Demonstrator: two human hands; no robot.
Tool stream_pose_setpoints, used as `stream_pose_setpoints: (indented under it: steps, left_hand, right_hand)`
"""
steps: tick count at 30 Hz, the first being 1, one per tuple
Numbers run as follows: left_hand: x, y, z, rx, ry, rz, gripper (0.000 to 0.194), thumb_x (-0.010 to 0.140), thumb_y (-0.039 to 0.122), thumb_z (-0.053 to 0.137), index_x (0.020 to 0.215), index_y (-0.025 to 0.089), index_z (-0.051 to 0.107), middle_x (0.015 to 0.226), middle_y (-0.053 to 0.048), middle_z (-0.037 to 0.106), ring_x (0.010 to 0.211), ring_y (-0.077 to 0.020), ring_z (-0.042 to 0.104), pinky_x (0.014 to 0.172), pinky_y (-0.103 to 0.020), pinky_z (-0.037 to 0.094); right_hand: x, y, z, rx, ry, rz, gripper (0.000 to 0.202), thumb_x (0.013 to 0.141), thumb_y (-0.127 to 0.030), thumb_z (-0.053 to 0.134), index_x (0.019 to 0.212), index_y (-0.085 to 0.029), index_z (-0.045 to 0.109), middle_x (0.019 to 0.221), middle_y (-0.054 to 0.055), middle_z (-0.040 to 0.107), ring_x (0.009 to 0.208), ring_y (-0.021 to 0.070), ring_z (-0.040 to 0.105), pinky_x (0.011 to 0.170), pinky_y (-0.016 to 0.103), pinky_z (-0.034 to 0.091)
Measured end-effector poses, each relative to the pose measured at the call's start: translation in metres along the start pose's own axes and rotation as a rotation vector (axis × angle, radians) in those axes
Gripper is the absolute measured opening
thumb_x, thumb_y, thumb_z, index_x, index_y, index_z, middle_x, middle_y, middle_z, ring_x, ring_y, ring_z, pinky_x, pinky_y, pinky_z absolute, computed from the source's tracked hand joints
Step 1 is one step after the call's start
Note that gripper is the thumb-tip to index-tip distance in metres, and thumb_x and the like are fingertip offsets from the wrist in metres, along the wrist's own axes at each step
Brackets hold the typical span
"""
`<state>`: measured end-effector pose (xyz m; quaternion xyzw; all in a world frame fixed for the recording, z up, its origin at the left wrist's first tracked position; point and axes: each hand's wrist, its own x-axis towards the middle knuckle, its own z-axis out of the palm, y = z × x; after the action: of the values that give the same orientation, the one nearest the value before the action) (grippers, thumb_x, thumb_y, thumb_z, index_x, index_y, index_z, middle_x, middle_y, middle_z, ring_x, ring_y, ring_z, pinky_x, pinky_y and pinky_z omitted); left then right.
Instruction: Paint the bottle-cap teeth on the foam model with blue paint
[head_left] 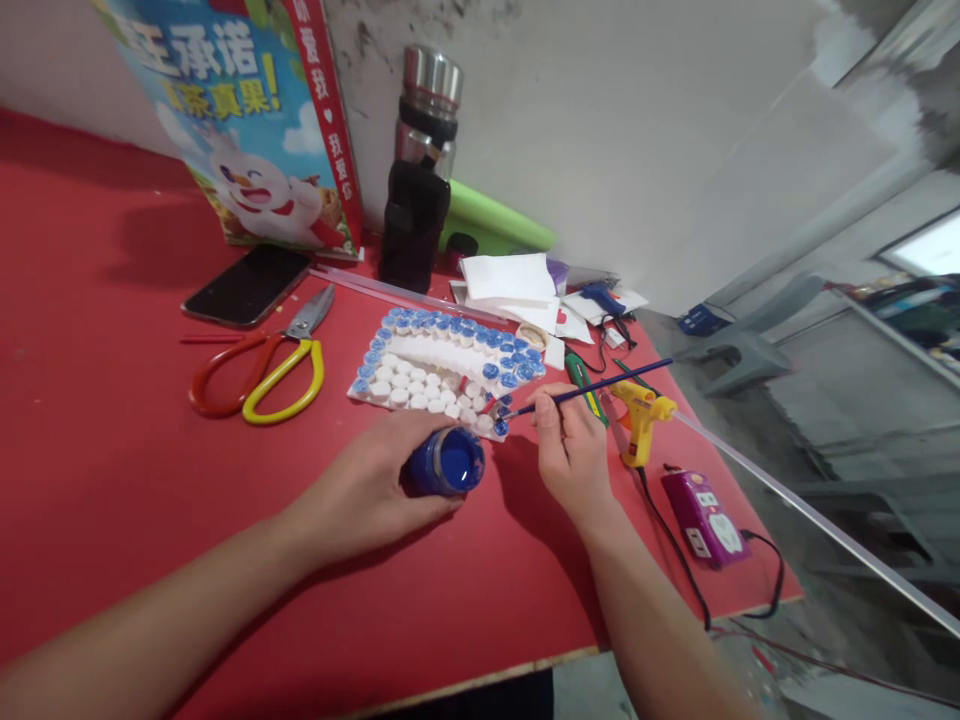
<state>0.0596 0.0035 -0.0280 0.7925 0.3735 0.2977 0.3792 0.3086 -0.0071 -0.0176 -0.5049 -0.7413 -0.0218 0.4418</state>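
My left hand (367, 490) is wrapped round a small jar of blue paint (431, 465), tilted so its open mouth faces me. In my right hand (574, 450) is a thin paintbrush (600, 384), pinched between thumb and fingers. Its tip meets the near right corner of a white board covered with rows of round white discs (409, 380). Discs along the board's far, left and right edges are blue; those in the middle are white. A smooth white strip crosses between the rows.
Scissors (281, 365) and a phone (247, 285) lie left. Behind stand a printed bag (255, 130) and a bottle (420, 170). On the right are a yellow glue gun (637, 415) with a long clear stick, a green cutter (585, 385) and a purple power box (705, 520).
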Motion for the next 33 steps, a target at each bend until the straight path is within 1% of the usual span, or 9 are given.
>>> stream_pose_setpoints:
  steps: [5, 7, 10, 13, 15, 19, 22, 27, 33]
  left_hand:
    - [0.000, 0.000, -0.001, 0.002, -0.003, 0.009, 0.052, 0.083, 0.029, 0.084, 0.132, 0.030, 0.066, 0.129, -0.003, 0.075, 0.117, -0.0276, 0.069, 0.100, -0.039, 0.056]
    - [0.000, -0.001, -0.001, 0.006, 0.001, 0.009, 0.052, 0.083, 0.030, 0.085, 0.132, 0.030, 0.066, 0.129, -0.003, 0.075, 0.118, -0.0273, 0.069, 0.100, -0.039, 0.056]
    - [0.000, -0.003, -0.001, 0.016, -0.002, -0.002, 0.053, 0.083, 0.032, 0.085, 0.132, 0.029, 0.066, 0.129, -0.004, 0.074, 0.118, -0.0279, 0.069, 0.100, -0.040, 0.056]
    - [0.000, -0.003, -0.001, 0.033, -0.001, -0.018, 0.054, 0.082, 0.032, 0.085, 0.132, 0.028, 0.066, 0.129, -0.005, 0.075, 0.117, -0.0295, 0.070, 0.100, -0.042, 0.056]
    - [0.000, -0.003, -0.002, 0.041, 0.007, -0.015, 0.053, 0.083, 0.033, 0.085, 0.132, 0.028, 0.066, 0.129, -0.005, 0.075, 0.116, -0.0298, 0.070, 0.101, -0.042, 0.056]
    - [0.000, -0.002, -0.004, 0.044, 0.017, -0.002, 0.050, 0.084, 0.037, 0.084, 0.130, 0.029, 0.067, 0.128, -0.004, 0.075, 0.116, -0.0292, 0.070, 0.100, -0.040, 0.056]
    - [0.000, -0.002, -0.004, 0.058, 0.024, -0.006, 0.051, 0.083, 0.038, 0.085, 0.130, 0.028, 0.067, 0.129, -0.005, 0.075, 0.117, -0.0304, 0.070, 0.101, -0.041, 0.056]
    - [0.002, -0.003, -0.004, 0.066, 0.019, -0.003, 0.050, 0.084, 0.038, 0.083, 0.131, 0.028, 0.068, 0.130, -0.007, 0.076, 0.117, -0.0313, 0.071, 0.101, -0.043, 0.057]
    - [0.002, -0.002, -0.005, 0.079, 0.028, -0.012, 0.051, 0.084, 0.038, 0.082, 0.132, 0.027, 0.068, 0.131, -0.008, 0.076, 0.118, -0.0328, 0.071, 0.103, -0.045, 0.057]
  right_hand:
    - [0.001, -0.004, -0.004, 0.035, 0.070, -0.017, 0.019, 0.108, -0.017, 0.048, 0.096, -0.022, 0.063, 0.083, 0.002, 0.069, 0.072, 0.0157, 0.066, 0.066, 0.029, 0.051]
    - [-0.001, -0.005, -0.005, 0.064, 0.100, 0.012, 0.018, 0.107, -0.020, 0.051, 0.095, -0.022, 0.064, 0.080, 0.001, 0.068, 0.069, 0.0151, 0.065, 0.065, 0.029, 0.051]
    - [-0.005, -0.005, -0.005, 0.217, 0.135, 0.213, 0.019, 0.107, -0.031, 0.057, 0.094, -0.022, 0.067, 0.072, -0.002, 0.063, 0.059, 0.0122, 0.059, 0.057, 0.026, 0.047]
    - [-0.005, -0.004, -0.003, 0.502, 0.194, 0.465, 0.027, 0.105, -0.044, 0.062, 0.091, -0.022, 0.067, 0.065, -0.005, 0.057, 0.051, 0.0090, 0.050, 0.047, 0.022, 0.038]
    - [-0.002, -0.005, -0.002, 0.673, 0.242, 0.574, 0.031, 0.101, -0.049, 0.068, 0.087, -0.022, 0.066, 0.061, -0.006, 0.055, 0.047, 0.0070, 0.044, 0.043, 0.019, 0.034]
    - [0.010, -0.004, -0.002, 0.901, 0.296, 0.752, 0.037, 0.088, -0.053, 0.081, 0.079, -0.020, 0.065, 0.057, -0.008, 0.053, 0.039, 0.0034, 0.034, 0.038, 0.018, 0.026]
    - [0.017, -0.001, -0.005, 1.000, 0.326, 0.858, 0.038, 0.079, -0.051, 0.087, 0.076, -0.019, 0.065, 0.056, -0.009, 0.053, 0.038, 0.0020, 0.033, 0.036, 0.016, 0.023]
    - [0.020, 0.006, -0.010, 1.075, 0.361, 0.933, 0.036, 0.073, -0.043, 0.089, 0.073, -0.019, 0.062, 0.056, -0.009, 0.051, 0.039, 0.0009, 0.033, 0.036, 0.014, 0.021]
    - [0.018, 0.006, -0.009, 1.079, 0.334, 0.910, 0.038, 0.076, -0.048, 0.088, 0.077, -0.018, 0.065, 0.056, -0.010, 0.051, 0.038, 0.0009, 0.032, 0.036, 0.014, 0.021]
